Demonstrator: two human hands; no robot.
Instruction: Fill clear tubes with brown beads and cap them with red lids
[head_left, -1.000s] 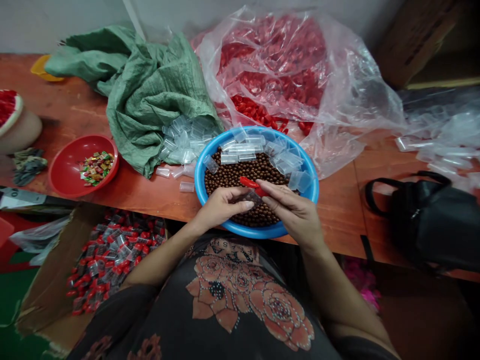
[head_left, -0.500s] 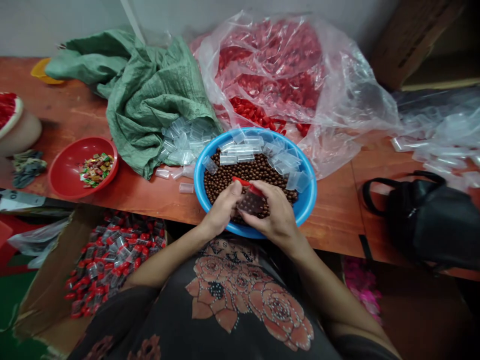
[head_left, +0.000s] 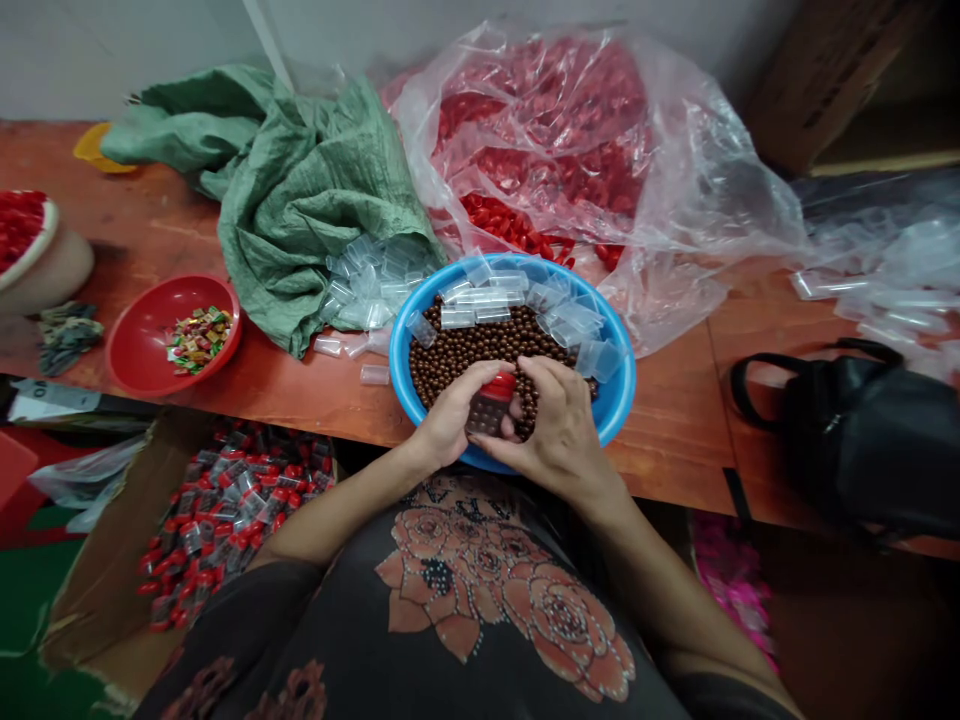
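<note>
Over the blue basin (head_left: 400, 385), my left hand (head_left: 448, 418) grips a small clear plastic bottle (head_left: 489, 408) with a red cap on top and dark brown balls inside. Its thumb lies along the cap, and fingertips show behind the bottle. My right hand (head_left: 561, 425) is curved beside the bottle, fingers apart from the thumb. The right thumb reaches the bottle's base; whether it touches, I cannot tell. Below both hands, shiny brown balls (head_left: 469, 355) fill the basin. Clear empty tubes (head_left: 491, 300) lie on the balls toward the far rim.
A large clear bag of red caps (head_left: 540, 140) stands behind the basin. Left are a green cloth sack (head_left: 300, 190), loose tubes (head_left: 375, 275) and a red bowl (head_left: 135, 345) of wrapped sweets. Capped bottles fill a carton (head_left: 97, 600) below. A black bag (head_left: 862, 440) sits right.
The red cap, earlier tilted up at the bottle's mouth, now sits flat on it. The bottle has moved slightly left and stands more upright. My right fingers have moved off the cap.
</note>
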